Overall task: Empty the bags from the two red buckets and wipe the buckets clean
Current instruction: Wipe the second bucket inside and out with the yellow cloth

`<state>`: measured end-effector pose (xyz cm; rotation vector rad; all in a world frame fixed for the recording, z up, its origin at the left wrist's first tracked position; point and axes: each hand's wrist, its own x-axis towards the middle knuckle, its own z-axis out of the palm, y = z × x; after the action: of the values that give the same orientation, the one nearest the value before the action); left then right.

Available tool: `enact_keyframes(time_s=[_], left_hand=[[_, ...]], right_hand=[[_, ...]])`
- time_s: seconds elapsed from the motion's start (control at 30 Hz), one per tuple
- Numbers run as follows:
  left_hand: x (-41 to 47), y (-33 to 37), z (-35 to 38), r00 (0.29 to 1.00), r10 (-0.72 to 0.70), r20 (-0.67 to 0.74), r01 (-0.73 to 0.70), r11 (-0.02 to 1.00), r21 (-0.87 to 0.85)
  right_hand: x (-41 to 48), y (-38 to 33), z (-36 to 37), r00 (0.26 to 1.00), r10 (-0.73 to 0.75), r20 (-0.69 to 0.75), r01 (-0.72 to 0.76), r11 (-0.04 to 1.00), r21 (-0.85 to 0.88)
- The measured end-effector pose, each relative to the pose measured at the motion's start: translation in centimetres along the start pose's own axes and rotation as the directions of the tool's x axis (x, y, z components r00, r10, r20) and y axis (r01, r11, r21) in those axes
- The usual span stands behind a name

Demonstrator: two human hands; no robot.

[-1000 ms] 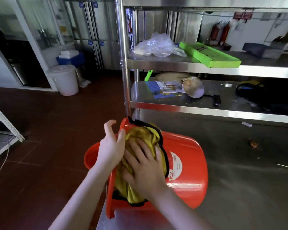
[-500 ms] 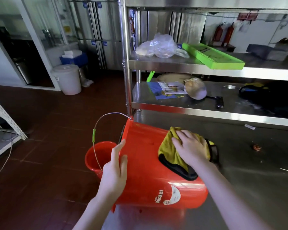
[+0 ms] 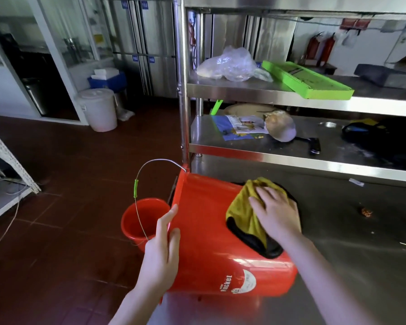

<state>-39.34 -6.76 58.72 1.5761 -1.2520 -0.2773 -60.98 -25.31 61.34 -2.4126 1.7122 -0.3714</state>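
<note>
Red bucket (image 3: 209, 242) laid sideways on table (image 3: 349, 266), inside hidden. Yellow cloth (image 3: 243, 211) pressed on it by flat right hand (image 3: 274, 212). Left hand (image 3: 161, 249) at rim, grasp cannot be told. Second bucket (image 3: 143, 219) on floor (image 3: 68, 184), partly hidden.

1. The large red bucket (image 3: 209, 235) lies on its side and fills the worktop's (image 3: 352, 266) left corner.
2. Its wire handle (image 3: 135, 189) arcs out over the floor beyond the mouth.
3. The left grip (image 3: 162, 252) rests against the rim. The right grip (image 3: 275, 215) presses a yellow cloth (image 3: 243, 207) on the upper wall.
4. The lower shelf (image 3: 291, 158) overhangs just behind the bucket.
5. Right of the bucket there is open worktop, with only a crumb (image 3: 366, 212).
6. A small red bucket (image 3: 138, 221) stands on the floor below the mouth.
</note>
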Motion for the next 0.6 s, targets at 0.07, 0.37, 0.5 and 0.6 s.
enact_keyframes(time_s=[0.07, 0.37, 0.5, 0.6], left_hand=[[-0.4, -0.1, -0.2, 1.000, 0.010, 0.004, -0.010, 1.000, -0.014], [2.5, -0.3, -1.7, 0.989, -0.056, 0.138, 0.066, 0.995, -0.073], [9.2, 1.6, -1.3, 0.980, -0.162, 0.112, 0.158, 0.987, 0.042], [12.8, 2.8, 0.0, 0.936, -0.341, 0.088, 0.325, 0.933, 0.155]], right_hand=[[1.2, 1.5, -0.6, 0.993, 0.092, 0.069, -0.094, 0.995, 0.018], [-5.0, -11.9, 2.0, 0.892, -0.400, -0.214, 0.401, 0.915, -0.039], [-8.3, -12.7, 4.0, 0.840, -0.485, -0.244, 0.491, 0.870, -0.037], [-8.8, -11.8, 4.2, 0.791, -0.536, -0.294, 0.555, 0.832, -0.023]])
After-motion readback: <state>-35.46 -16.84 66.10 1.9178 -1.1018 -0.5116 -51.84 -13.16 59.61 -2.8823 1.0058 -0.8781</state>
